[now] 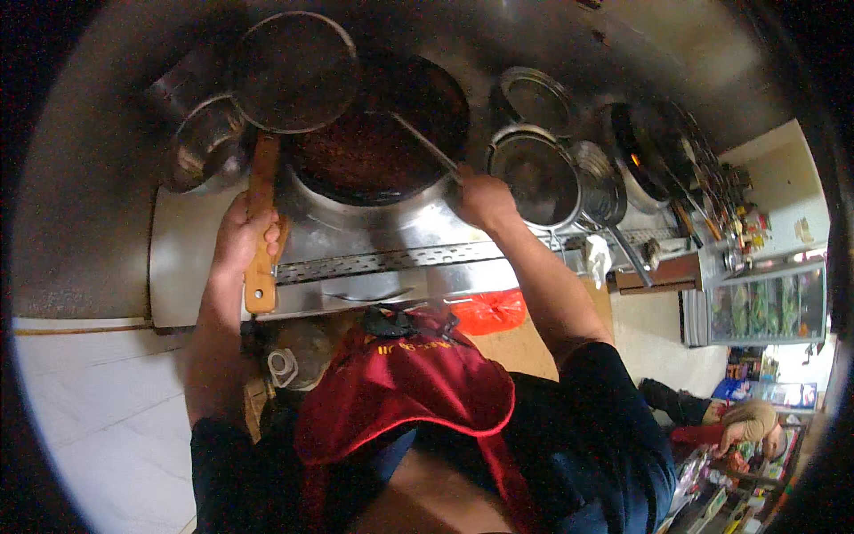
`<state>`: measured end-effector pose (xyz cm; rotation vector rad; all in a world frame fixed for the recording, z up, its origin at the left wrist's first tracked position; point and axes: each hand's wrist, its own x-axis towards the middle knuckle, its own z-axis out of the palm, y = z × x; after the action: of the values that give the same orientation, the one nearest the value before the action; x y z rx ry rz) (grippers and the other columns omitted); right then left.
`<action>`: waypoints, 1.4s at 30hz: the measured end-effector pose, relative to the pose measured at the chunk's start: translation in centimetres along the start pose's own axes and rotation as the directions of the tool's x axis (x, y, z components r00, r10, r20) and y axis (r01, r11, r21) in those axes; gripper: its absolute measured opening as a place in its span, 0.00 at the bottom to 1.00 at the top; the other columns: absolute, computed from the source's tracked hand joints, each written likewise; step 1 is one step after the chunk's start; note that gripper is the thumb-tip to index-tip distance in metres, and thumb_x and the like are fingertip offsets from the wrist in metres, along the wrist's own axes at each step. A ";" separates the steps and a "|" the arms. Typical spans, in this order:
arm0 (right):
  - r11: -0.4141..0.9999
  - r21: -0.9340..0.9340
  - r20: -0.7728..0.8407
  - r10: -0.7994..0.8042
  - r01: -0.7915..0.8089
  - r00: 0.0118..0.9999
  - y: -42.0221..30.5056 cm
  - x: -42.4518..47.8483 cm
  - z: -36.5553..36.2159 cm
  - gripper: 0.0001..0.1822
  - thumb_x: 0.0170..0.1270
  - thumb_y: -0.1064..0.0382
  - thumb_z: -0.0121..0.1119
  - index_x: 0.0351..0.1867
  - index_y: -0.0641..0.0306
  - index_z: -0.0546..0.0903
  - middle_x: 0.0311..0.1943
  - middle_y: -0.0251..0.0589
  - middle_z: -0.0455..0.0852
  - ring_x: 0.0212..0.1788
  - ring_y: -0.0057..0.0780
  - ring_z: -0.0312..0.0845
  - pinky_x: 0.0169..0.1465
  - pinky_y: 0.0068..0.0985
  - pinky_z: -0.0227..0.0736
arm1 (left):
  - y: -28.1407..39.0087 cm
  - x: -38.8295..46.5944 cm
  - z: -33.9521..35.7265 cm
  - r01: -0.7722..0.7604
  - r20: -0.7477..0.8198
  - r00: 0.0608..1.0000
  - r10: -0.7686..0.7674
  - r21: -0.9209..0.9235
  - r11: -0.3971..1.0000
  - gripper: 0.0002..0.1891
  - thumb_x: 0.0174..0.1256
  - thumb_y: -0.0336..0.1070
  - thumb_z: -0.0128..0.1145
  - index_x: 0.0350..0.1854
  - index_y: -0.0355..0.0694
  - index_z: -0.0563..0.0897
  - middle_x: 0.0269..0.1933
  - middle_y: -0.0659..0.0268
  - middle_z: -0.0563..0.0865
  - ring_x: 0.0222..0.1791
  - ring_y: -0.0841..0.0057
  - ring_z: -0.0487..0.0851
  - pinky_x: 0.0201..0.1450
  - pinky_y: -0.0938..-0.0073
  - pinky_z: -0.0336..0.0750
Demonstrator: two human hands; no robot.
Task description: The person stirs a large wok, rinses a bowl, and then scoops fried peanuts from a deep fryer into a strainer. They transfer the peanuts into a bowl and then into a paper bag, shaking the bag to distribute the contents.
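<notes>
My left hand (235,233) is closed around the wooden handle (260,290) of a round, thin-rimmed pan or strainer (293,73); its dark inside does not settle which. That round part is held up over the left side of a large dark wok (373,160) on the steel range. In my right hand (490,199) is the thin metal shaft of a long cooking utensil (427,143). It slants to the upper left over the wok, and its working end is lost in the dark.
A steel pot (210,147) stands left of the wok. Right of it are a round pot (534,177), another behind it (534,93) and a handled strainer (604,187). A small flame shows by a second wok (644,157). A red plastic bag (490,312) lies below the range edge. Another person (734,424) works at far right.
</notes>
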<state>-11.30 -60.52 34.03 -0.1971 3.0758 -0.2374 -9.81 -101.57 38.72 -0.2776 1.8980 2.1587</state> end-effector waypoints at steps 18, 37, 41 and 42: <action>0.032 0.897 0.431 0.164 -0.441 0.887 -4.3 -4.6 -0.6 0.07 0.70 0.63 0.54 0.38 0.65 0.72 0.24 0.35 0.74 0.17 0.24 0.70 0.16 0.26 0.64 | -5.5 6.3 -1.3 -0.150 0.145 0.904 0.403 0.988 -0.020 0.38 0.59 0.26 0.56 0.72 0.32 0.54 0.50 0.39 0.82 0.39 0.43 0.85 0.42 0.54 0.82; -0.105 0.879 0.471 0.047 -0.465 0.881 -5.7 -3.8 -4.7 0.07 0.72 0.61 0.55 0.41 0.62 0.73 0.25 0.33 0.75 0.18 0.20 0.69 0.16 0.22 0.66 | -1.9 6.2 7.5 0.311 -0.106 0.950 -0.293 0.240 0.920 0.12 0.71 0.28 0.42 0.54 0.35 0.69 0.30 0.60 0.78 0.21 0.71 0.80 0.24 0.65 0.83; 0.012 0.897 0.440 0.060 -0.441 0.896 -6.0 -4.0 -5.4 0.06 0.70 0.62 0.56 0.37 0.61 0.73 0.23 0.32 0.73 0.18 0.19 0.68 0.16 0.23 0.65 | -2.4 6.4 8.8 0.338 -0.086 0.940 -0.329 0.130 0.932 0.10 0.72 0.29 0.43 0.52 0.36 0.70 0.30 0.59 0.78 0.21 0.69 0.80 0.27 0.65 0.84; 0.036 0.899 0.435 0.054 -0.437 0.899 -5.9 -4.1 -5.5 0.07 0.70 0.62 0.56 0.38 0.62 0.74 0.23 0.31 0.73 0.18 0.18 0.68 0.16 0.23 0.64 | -2.8 6.9 8.6 0.348 -0.051 0.937 -0.344 0.106 0.931 0.10 0.73 0.28 0.42 0.52 0.35 0.70 0.31 0.58 0.79 0.23 0.69 0.81 0.27 0.64 0.84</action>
<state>-6.79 -64.96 40.52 0.3716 1.8223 -1.9664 -15.31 -92.27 35.14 -0.5799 1.8186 1.8178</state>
